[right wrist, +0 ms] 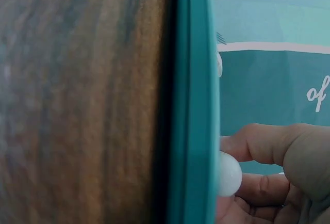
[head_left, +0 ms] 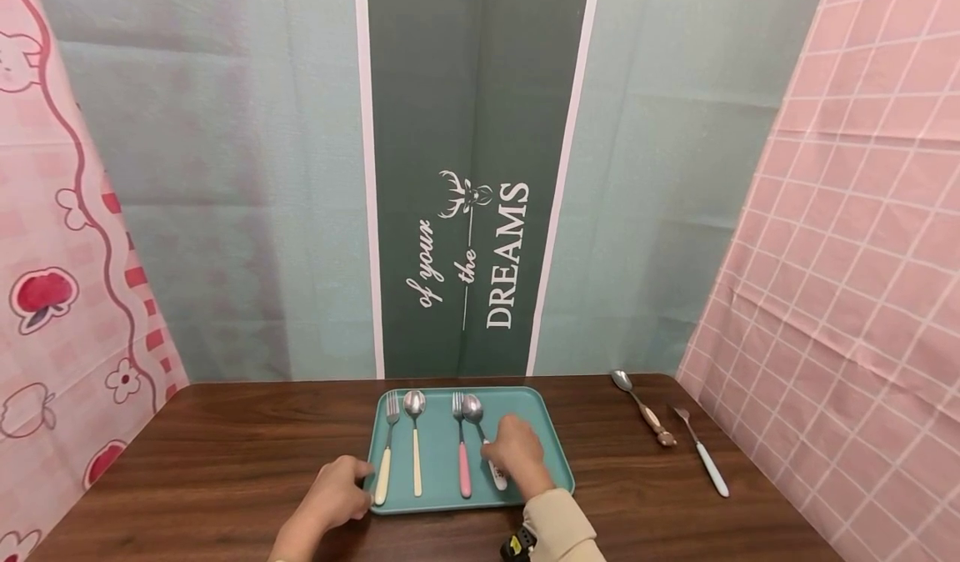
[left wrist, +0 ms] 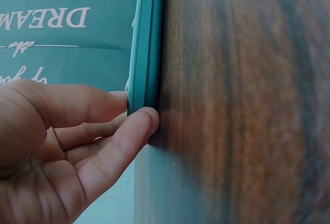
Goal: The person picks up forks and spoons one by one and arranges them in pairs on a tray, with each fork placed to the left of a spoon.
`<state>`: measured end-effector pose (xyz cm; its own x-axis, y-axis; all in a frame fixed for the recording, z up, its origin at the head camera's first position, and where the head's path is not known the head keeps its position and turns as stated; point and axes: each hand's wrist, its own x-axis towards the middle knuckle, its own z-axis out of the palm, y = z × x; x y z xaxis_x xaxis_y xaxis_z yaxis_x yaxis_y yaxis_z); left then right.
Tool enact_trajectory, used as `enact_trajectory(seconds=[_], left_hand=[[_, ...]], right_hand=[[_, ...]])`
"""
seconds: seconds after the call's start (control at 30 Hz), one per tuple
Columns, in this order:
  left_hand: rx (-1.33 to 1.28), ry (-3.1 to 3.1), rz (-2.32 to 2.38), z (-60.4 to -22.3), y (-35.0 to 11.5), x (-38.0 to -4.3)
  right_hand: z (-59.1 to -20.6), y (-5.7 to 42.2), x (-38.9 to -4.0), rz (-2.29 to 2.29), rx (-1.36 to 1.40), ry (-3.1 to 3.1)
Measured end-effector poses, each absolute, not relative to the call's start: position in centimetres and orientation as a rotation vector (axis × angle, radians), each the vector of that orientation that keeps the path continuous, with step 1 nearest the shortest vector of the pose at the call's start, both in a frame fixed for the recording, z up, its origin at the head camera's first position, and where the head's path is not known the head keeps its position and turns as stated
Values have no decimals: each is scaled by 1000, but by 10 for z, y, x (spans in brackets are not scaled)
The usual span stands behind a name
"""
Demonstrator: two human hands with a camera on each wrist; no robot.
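A teal tray (head_left: 438, 460) lies on the wooden table. My left hand (head_left: 341, 491) pinches its near left corner, thumb and fingertips at the rim in the left wrist view. Over the tray's right part, my right hand (head_left: 517, 454) holds a spoon (head_left: 472, 409) by its white handle. The rounded handle end (right wrist: 230, 175) shows between the fingers in the right wrist view. Close along that spoon's left side lies a pink-handled fork (head_left: 464, 469). Further left on the tray are a cream-handled fork (head_left: 383, 474) and a cream-handled spoon (head_left: 417, 462), roughly parallel.
On the table's right side lie a spoon with a brownish figured handle (head_left: 651, 417) and a white-handled fork (head_left: 710, 467). A printed curtain (head_left: 300, 295) hangs behind the table (head_left: 247, 437), with pink cloths (head_left: 847, 312) at both sides.
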<state>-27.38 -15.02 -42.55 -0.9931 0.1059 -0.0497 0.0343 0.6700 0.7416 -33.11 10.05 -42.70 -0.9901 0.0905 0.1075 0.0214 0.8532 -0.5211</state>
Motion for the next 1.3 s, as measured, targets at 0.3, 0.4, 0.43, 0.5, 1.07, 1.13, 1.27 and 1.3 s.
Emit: enact_trajectory(seconds=[0.3, 0.4, 0.43, 0.5, 1.07, 1.13, 1.27, 1.3], left_hand=[[116, 2792, 1230, -428, -150, -275], [126, 2794, 1235, -428, -150, -274], [124, 2793, 1230, -428, -150, -275], [120, 2790, 1228, -428, -150, -275], [83, 2786, 1229, -428, -149, -274], [84, 2787, 1228, -428, -148, -274], [94, 2795, 1234, -427, -149, -274], [99, 2797, 1233, -427, -149, -274]], right_hand=[[-430, 97, -332, 788, -131, -2898], [-431, 97, -333, 779, -136, -2904], [-431, 97, -334, 778, -137, -2901], [-432, 97, -335, 790, -132, -2893], [-434, 98, -337, 862, -63, -2892], [-433, 99, -337, 867, -58, -2896], [-433, 101, -337, 877, -33, -2905], [-432, 101, -336, 877, -27, -2911]])
